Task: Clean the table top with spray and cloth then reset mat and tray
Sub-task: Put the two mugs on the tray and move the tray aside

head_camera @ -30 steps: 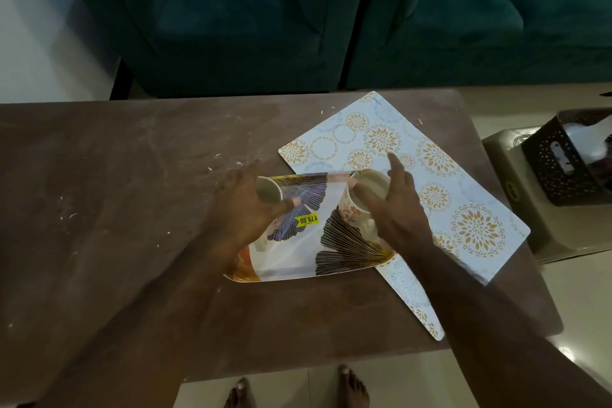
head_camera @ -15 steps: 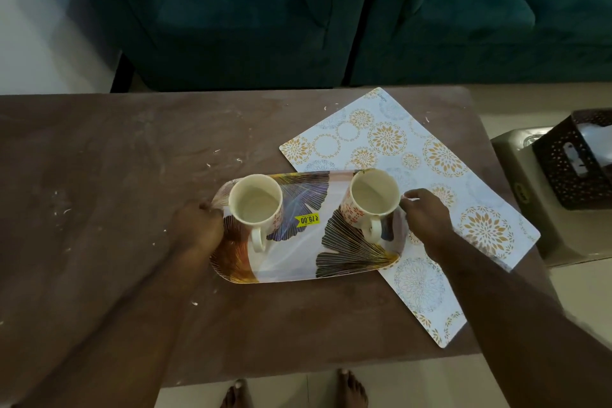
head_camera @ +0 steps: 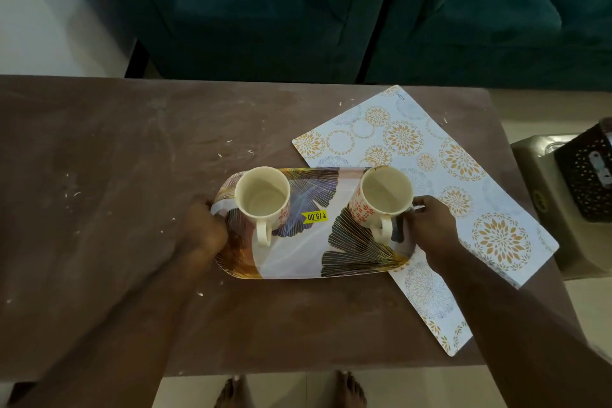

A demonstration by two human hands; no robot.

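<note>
The tray (head_camera: 298,255) lies w/ its long axis left-right, its right end resting on the mat (head_camera: 463,175). Left hand (head_camera: 203,228) holds the left end, right hand (head_camera: 432,225) the right end, fingers closed on the rims. Glossy rigid tray, two ceramic mugs (head_camera: 262,197) on it; worktop (head_camera: 116,175) dusty w/ crumbs, not yet cleaned.

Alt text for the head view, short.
Left hand and right hand grip the ends of a leaf-print tray holding two empty mugs, partly over a floral mat on a crumb-strewn brown table.
</note>
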